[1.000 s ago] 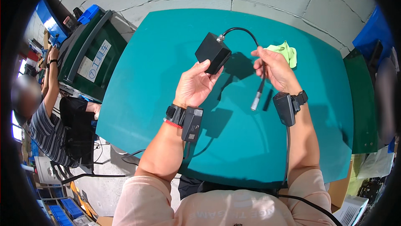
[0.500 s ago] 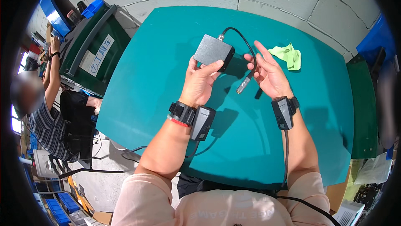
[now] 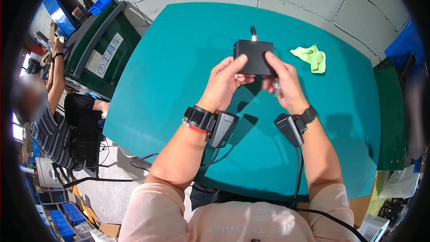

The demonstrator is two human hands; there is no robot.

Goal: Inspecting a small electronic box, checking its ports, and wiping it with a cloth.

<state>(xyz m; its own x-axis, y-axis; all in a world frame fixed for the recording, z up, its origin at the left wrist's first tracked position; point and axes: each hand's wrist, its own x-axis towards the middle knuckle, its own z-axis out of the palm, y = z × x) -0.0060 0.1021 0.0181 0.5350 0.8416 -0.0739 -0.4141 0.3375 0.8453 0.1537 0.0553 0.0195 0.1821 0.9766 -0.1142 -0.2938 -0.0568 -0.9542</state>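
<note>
A small black box (image 3: pixel 253 56) is held above the teal worktop (image 3: pixel 170 76) between both hands. The left hand (image 3: pixel 226 82) is closed on the box's left lower corner, thumb laid on its top face; the right hand (image 3: pixel 283 81) is closed on the right lower edge, index finger stretched along the side. The underside of the box and most of the fingertips are hidden behind it. A short black cable (image 3: pixel 253 31) is seen leaving the far edge at a bright metal connector; its farther run is covered by the box. A small metallic piece (image 3: pixel 276 86) is glimpsed under the right palm, too hidden to be made out. Dark devices are strapped to both wrists. A crumpled light green cloth (image 3: pixel 310 56) is lying on the worktop, near the right hand but apart from it. Off the worktop's left edge a dark green bin (image 3: pixel 96 45) is standing, with a white rectangular label (image 3: pixel 104 55) on its lid and a blue tray (image 3: pixel 100 4) behind it. Another person (image 3: pixel 53 121) in a striped top is partly cut off at the left.
</note>
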